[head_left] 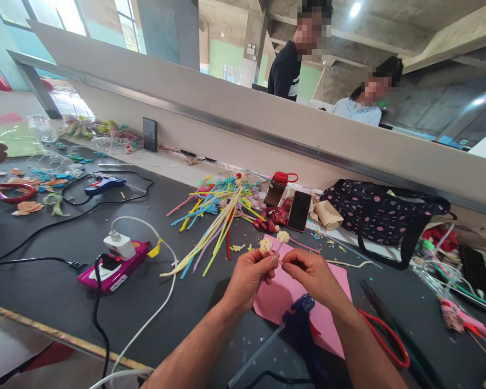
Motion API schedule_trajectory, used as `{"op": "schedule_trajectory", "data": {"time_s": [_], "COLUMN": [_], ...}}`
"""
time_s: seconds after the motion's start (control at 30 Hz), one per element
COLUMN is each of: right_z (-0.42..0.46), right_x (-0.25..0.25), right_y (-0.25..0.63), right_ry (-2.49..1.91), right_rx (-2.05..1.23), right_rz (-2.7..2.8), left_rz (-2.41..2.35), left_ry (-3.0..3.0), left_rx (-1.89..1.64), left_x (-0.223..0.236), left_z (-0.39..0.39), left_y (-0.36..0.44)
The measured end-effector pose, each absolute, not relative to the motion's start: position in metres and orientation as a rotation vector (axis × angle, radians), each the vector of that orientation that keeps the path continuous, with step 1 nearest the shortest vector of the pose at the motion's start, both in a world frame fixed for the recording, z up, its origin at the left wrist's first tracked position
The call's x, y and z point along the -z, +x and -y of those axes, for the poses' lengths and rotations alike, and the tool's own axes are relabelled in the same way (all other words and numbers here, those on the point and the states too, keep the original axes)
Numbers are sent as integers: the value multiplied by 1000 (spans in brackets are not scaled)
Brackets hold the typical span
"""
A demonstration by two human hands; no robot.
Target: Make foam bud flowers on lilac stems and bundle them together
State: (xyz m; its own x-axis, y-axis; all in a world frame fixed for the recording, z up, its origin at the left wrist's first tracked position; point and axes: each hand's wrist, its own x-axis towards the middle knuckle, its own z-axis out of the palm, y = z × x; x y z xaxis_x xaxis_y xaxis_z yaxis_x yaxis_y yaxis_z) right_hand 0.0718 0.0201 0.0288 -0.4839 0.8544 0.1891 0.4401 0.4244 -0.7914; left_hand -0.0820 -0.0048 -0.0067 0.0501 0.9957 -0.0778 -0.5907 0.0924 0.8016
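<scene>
While the left hand [247, 275] pinches two fuzzy, cream-yellow blossoms [266, 246], a slender lilac stem [278, 248] slanting upward from its grip, the right hand [314, 274], thumb and forefinger together, lies slightly farther off, its hold indiscernible.

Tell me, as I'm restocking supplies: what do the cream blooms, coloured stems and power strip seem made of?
Cream blooms: perhaps fuzzy yarn or chenille, matte; their surfaces look soft and bumpy.
Coloured stems: possibly fuzz-covered wire, matte; slim, mostly straight, without shine.
Power strip: likely hard plastic, fairly smooth; crisp-edged magenta shell.
</scene>
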Motion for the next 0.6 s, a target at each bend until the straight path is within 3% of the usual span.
{"op": "schedule_trajectory", "data": {"time_s": [0.6], "right_z": [-8], "right_x": [-32], "right_y": [57], "right_ry": [-933], "right_rx": [-1182], "right_rz": [1637], "left_rz": [-838], "left_ry": [883], "left_rx": [-1433], "left_x": [-1], "left_z": [13], "left_y": [-78]}}
